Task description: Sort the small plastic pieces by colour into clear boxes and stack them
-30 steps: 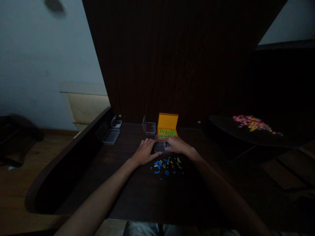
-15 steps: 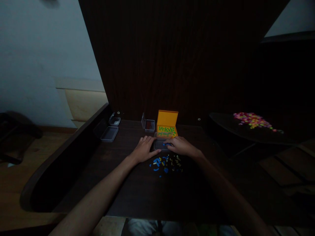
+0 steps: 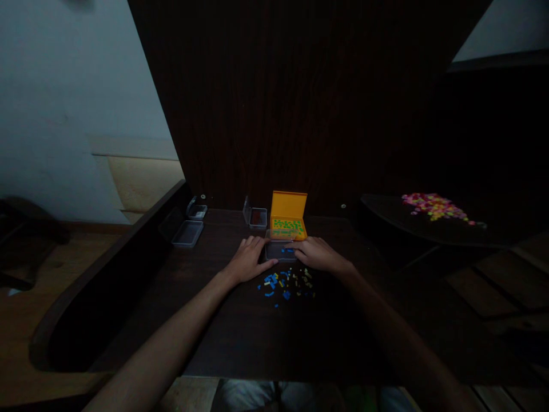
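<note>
- A clear box is set near the middle of the back half of the desk, its long axis laid from left to right, roughly parallel to the desk's front edge.
- The box's left end is framed by the left hand: the fingers are spread at the far left corner and the thumb is stretched along the near side. The hand is not clenched.
- The box's right end is covered by the right hand, whose fingers are bent over its inside. Whether anything is pinched there cannot be told.
- A few blue pieces are seen inside the box, right at the right hand's fingertips; they are lain to the left of that hand, which is clearly the nearer one.
- A loose scatter of blue, yellow and pale pieces is spread between the box and the desk's front edge, just below both hands and touched by neither.
- A yellow case with its lid raised is placed directly behind the box, towards the desk's back edge; green pieces are held in it.
- Two other clear containers are stood near the back left corner.
</note>
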### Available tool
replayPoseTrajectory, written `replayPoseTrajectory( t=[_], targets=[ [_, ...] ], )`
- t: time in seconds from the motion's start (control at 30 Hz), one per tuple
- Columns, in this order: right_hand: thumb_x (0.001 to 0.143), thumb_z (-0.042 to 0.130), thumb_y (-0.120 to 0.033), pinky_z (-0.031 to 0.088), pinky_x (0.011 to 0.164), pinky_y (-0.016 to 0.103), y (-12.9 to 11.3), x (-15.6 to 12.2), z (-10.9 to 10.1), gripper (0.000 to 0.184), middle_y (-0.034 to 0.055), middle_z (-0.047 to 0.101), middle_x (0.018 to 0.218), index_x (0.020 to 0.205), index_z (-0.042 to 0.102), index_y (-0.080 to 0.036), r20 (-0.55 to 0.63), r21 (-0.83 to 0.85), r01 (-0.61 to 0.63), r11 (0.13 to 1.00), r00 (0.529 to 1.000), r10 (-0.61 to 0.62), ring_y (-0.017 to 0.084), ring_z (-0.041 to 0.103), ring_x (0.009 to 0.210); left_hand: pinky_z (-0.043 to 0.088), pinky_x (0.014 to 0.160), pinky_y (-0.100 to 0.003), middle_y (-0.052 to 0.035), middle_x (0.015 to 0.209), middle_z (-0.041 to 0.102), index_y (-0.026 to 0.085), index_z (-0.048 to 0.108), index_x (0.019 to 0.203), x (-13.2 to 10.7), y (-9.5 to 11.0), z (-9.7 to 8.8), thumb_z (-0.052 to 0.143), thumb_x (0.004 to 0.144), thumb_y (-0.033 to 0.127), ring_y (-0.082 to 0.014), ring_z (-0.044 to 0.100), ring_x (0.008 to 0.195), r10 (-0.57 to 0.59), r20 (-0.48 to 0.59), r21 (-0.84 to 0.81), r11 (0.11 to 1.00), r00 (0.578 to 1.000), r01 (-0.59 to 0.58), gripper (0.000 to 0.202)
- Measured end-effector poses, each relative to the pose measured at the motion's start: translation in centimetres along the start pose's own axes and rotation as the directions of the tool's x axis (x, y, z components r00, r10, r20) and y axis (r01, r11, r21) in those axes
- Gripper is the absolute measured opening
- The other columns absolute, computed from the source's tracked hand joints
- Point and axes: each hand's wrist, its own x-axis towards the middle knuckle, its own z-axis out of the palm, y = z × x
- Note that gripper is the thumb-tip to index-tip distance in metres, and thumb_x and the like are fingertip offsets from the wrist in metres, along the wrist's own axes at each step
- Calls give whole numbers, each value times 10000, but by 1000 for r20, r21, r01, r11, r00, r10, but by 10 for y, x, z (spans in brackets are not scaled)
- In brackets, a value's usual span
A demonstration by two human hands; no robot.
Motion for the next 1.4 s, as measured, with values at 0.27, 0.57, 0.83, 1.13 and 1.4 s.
replayPoseTrajectory(
  t=[0.27, 0.57, 0.83, 1.13, 1.4],
  targets=[
    [912, 385, -227, 486, 875, 350, -3, 0, 2, 444, 59, 683, 1197, 1293, 601, -299, 6, 13, -1, 1000, 1000, 1, 233, 648, 1046, 408, 922, -438, -110, 1140, 594, 173, 510, 1240, 0, 0, 0, 518, 878, 565, -287, 511, 1053, -1, -3, -11, 1000, 1000, 1, 534],
    [932, 377, -250, 491, 848, 342, 3, -12, -5, 457, 69, 684, 1197, 1359, 533, -297, -30, 36, -42, 998, 999, 44, 234, 673, 992, 400, 931, -456, -113, 1156, 588, 180, 502, 1249, -1, -1, 1, 498, 884, 572, -291, 506, 1057, -6, 3, 1, 1000, 1000, 6, 536],
    [921, 371, -221, 485, 857, 342, -4, -9, 1, 442, 73, 686, 1177, 1301, 587, -285, 33, 39, -2, 999, 999, 1, 230, 657, 1026, 402, 927, -445, -109, 1153, 587, 185, 503, 1254, -1, -4, 2, 485, 885, 588, -287, 504, 1053, 10, -6, -7, 1000, 1000, -10, 546],
    [954, 347, -279, 458, 826, 310, 6, -17, -2, 430, 63, 694, 1154, 1332, 552, -282, -53, 130, -37, 991, 998, 45, 212, 666, 934, 401, 927, -446, -117, 1162, 588, 166, 504, 1250, 0, -2, 1, 496, 885, 576, -291, 503, 1065, 3, 9, -9, 1000, 1000, -3, 549],
    [843, 593, -352, 377, 656, 225, -16, -34, 3, 262, -6, 662, 717, 1042, 721, -242, 0, 362, 155, 919, 986, -167, 142, 585, 694, 398, 936, -456, -113, 1179, 583, 178, 503, 1241, 0, 1, -3, 507, 881, 569, -292, 504, 1066, -17, 18, 9, 1000, 1000, 17, 531]
  ],
)
